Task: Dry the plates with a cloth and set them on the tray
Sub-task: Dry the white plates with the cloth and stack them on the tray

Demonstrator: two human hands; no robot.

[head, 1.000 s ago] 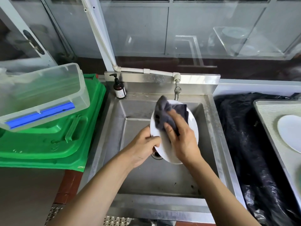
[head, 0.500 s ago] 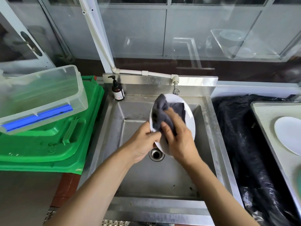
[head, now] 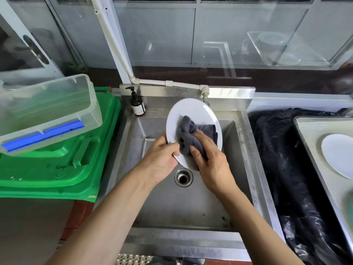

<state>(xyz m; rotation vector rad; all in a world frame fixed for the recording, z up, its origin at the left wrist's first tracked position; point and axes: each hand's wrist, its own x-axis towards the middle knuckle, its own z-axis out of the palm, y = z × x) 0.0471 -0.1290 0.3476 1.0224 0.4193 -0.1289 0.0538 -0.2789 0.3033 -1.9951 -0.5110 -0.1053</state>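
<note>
While the left hand (head: pixel 162 159) grips the plate (head: pixel 193 119) rim (fingers curled), the right hand (head: pixel 212 165) presses the cloth (head: pixel 191 134), fingers curled.

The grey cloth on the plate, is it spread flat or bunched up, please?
Bunched up. The grey cloth lies in crumpled folds against the plate, pressed there by the right hand.

1. We hold a plate (head: pixel 193 113) over the sink (head: pixel 191 205), above its drain (head: pixel 183 177); our left hand (head: pixel 162 161) grips its left rim; our right hand (head: pixel 212 165) presses the cloth (head: pixel 193 136) on its face.
2. A pump bottle (head: pixel 137 105) stands at the sink's back left corner; a tap (head: pixel 205 96) sits behind the plate.
3. Left of the sink a clear bin (head: pixel 47 115) rests on stacked lids (head: pixel 63 169).
4. Right of the sink lies a bag (head: pixel 282 159); beyond it the tray (head: pixel 313 134) carries another plate (head: pixel 338 155).
</note>
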